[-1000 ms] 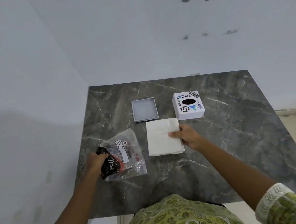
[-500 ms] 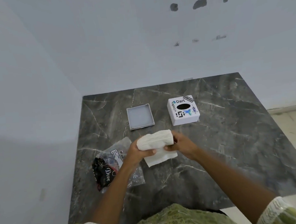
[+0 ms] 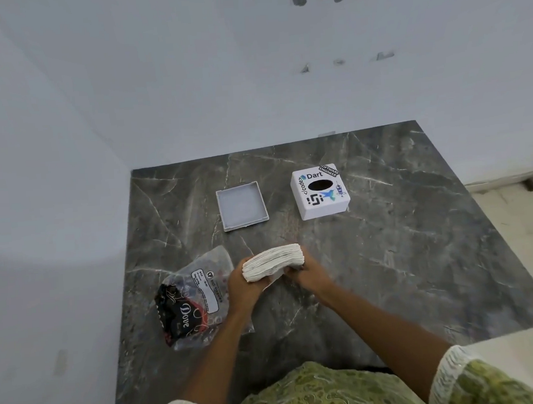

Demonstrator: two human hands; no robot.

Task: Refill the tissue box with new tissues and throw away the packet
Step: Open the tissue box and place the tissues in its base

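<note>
A folded stack of white tissues (image 3: 274,261) is held just above the table, its layered edge facing me. My left hand (image 3: 244,285) grips its left end and my right hand (image 3: 306,273) grips its right end. The clear plastic packet (image 3: 199,296) with a black and red printed label lies flat to the left of my left hand. The white tissue box cover (image 3: 319,193), with an oval slot and stickers, stands at the back right. Its grey shallow base tray (image 3: 242,206) lies open side up, left of the cover.
The dark marble table (image 3: 404,255) stands in a corner, with white walls at its left and back edges. Pale floor shows past the table's right edge.
My left hand left the packet and joined my right hand on the tissues. The flat stack has been folded over and lifted off the table.
</note>
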